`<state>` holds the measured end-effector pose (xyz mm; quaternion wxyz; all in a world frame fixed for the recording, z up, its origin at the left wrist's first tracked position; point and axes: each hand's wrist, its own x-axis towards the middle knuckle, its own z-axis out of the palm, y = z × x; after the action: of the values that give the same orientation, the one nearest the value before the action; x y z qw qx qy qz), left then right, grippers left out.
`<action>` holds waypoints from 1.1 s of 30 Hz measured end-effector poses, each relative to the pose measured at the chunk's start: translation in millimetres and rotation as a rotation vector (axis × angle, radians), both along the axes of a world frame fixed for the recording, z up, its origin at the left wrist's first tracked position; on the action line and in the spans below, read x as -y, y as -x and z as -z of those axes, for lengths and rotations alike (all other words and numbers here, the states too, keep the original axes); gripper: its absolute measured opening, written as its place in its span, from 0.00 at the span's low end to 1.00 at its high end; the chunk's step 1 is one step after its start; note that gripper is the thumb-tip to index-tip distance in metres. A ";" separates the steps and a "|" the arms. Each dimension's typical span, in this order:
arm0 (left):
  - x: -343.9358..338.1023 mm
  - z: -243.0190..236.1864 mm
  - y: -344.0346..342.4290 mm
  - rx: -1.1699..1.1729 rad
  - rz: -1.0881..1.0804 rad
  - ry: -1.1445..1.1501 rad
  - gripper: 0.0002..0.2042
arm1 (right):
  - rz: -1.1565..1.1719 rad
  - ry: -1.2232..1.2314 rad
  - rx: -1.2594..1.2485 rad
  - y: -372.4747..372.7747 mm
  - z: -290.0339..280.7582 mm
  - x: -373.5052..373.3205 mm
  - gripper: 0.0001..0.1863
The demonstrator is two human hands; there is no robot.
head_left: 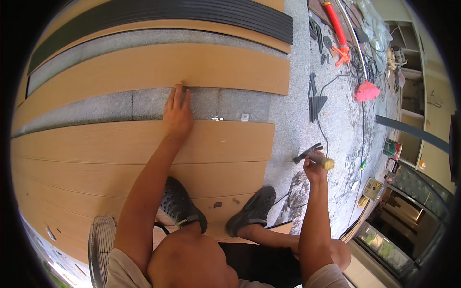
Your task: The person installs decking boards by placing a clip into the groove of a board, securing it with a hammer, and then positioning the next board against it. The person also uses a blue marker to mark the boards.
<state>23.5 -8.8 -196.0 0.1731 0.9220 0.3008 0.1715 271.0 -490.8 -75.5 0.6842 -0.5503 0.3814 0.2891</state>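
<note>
Item: my left grip (178, 117), upper middle of the frame. Fingers slightly apart, clamped on nothing; fingertips at the near edge of a loose brown board (230, 67).

Item: my right grip (314, 169), right of centre. Closed round the handle of a hammer (311, 156), its dark head pointing to the left.

Item: loose brown board, crossing the upper left and upper middle; one length, a strip of grey floor (259, 103) bare between it and the laid boards.

Item: laid boards (225, 139), several, lower left and centre, edge against edge. I judge these done.

Item: metal clip (217, 118), on the outermost laid board's edge; small square metal piece (245, 117) just right of it.

Outstanding, in my judgement: the loose board, not yet against the row.

Also present: dark ribbed board (201, 17), top of the frame; dark triangular offcut (317, 106), upper right.
</note>
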 end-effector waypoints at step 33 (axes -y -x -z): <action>-35.6 -20.5 -11.8 -0.204 0.205 0.066 0.33 | -2.203 0.987 0.954 10.5 5.6 -330.5 0.14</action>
<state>35.3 26.8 -175.5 0.1887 0.9543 0.2267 0.0485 260.5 -160.2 -81.1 -0.1182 -0.8129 -0.4831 0.3029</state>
